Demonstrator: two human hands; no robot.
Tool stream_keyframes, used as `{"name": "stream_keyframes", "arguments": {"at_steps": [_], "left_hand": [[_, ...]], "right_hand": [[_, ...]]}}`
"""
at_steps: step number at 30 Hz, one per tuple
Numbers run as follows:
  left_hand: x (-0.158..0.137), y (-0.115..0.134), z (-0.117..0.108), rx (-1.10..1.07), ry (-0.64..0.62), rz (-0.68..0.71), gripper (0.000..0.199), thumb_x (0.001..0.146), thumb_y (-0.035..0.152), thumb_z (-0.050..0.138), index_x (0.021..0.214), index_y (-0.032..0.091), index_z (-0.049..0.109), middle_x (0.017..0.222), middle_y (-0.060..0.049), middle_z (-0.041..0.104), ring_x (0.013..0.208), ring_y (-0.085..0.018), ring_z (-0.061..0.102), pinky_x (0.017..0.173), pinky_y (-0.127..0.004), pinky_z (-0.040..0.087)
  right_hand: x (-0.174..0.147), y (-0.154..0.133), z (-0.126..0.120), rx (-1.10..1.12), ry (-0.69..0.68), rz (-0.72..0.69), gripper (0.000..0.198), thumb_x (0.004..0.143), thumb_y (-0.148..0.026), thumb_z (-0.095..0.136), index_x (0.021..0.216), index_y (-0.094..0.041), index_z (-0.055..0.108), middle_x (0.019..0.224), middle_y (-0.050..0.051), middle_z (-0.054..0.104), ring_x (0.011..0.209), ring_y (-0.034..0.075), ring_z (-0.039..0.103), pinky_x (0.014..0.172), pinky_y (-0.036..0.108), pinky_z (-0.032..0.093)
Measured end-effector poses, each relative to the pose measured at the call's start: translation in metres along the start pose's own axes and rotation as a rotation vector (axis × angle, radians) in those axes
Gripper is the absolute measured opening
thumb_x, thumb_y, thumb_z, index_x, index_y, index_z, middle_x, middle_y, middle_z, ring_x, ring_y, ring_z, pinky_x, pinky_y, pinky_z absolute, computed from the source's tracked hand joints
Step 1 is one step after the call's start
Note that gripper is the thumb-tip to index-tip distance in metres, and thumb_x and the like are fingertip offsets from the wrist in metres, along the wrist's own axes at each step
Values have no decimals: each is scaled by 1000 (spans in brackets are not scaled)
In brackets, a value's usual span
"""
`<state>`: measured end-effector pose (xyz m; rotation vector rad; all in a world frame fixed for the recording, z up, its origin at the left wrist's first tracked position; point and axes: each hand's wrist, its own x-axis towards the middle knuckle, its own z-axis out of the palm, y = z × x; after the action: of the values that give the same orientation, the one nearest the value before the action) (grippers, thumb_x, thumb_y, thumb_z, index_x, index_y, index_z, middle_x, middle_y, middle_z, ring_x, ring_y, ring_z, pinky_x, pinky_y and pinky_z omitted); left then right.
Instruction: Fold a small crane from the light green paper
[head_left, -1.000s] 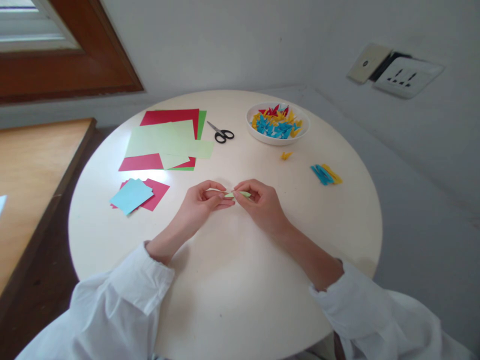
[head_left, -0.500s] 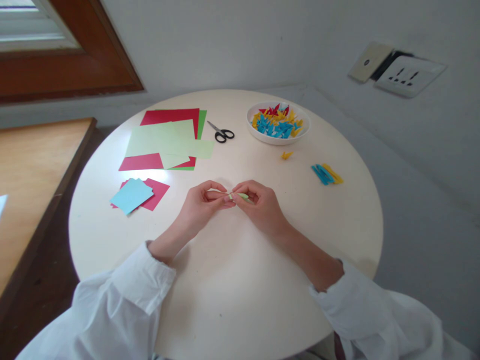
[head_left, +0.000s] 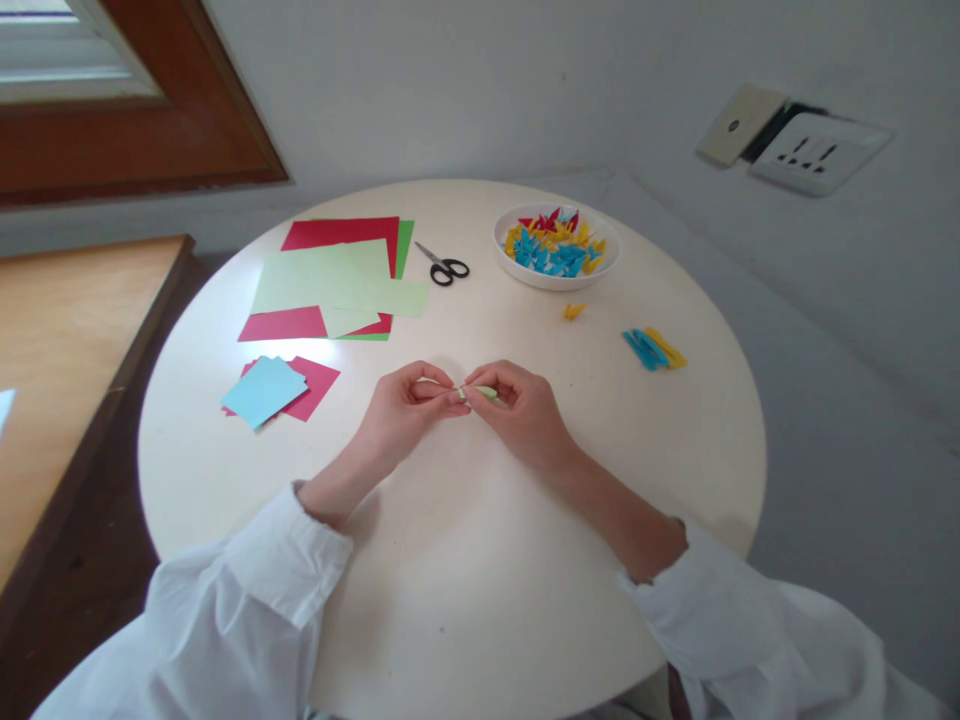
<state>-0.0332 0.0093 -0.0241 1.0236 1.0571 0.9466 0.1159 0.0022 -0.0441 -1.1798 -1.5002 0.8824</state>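
A small folded piece of light green paper (head_left: pixel 486 392) is pinched between my two hands over the middle of the round table. My left hand (head_left: pixel 403 412) grips its left end with thumb and fingertips. From the other side, my right hand (head_left: pixel 525 408) pinches it, and a pale green tip shows between the thumb and fingers. Most of the paper is hidden by my fingers, so its exact folds cannot be made out. Beyond my right hand lies a small yellow folded paper piece (head_left: pixel 574 312).
A white bowl (head_left: pixel 556 283) at the back holds red, yellow and blue folded paper cranes. Black-handled scissors (head_left: pixel 448 271) lie beside paper sheets (head_left: pixel 322 280). Blue and red paper squares (head_left: pixel 265 390) sit at left, blue and yellow folded strips (head_left: pixel 646 349) at right. Walls border the round table (head_left: pixel 450 600).
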Motion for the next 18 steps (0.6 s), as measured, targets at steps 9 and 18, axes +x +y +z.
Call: {"name": "stream_keyframes", "arguments": {"at_steps": [9, 18], "left_hand": [[-1, 1, -1, 2, -19, -1, 36, 56, 36, 80, 71, 15, 55, 62, 0, 69, 67, -17, 69, 75, -32, 54], [-1, 2, 0, -11, -51, 17, 38, 56, 41, 80, 70, 16, 55, 60, -1, 69, 73, -21, 70, 82, -38, 54]], "right_hand": [[0, 0, 0, -1, 8, -7, 7, 72, -21, 59, 65, -19, 58, 73, 2, 62, 71, 15, 59, 68, 29, 48], [1, 0, 0, -28, 16, -9, 9, 72, -23, 58, 65, -19, 57, 73, 2, 63, 70, 15, 59, 66, 29, 48]]}}
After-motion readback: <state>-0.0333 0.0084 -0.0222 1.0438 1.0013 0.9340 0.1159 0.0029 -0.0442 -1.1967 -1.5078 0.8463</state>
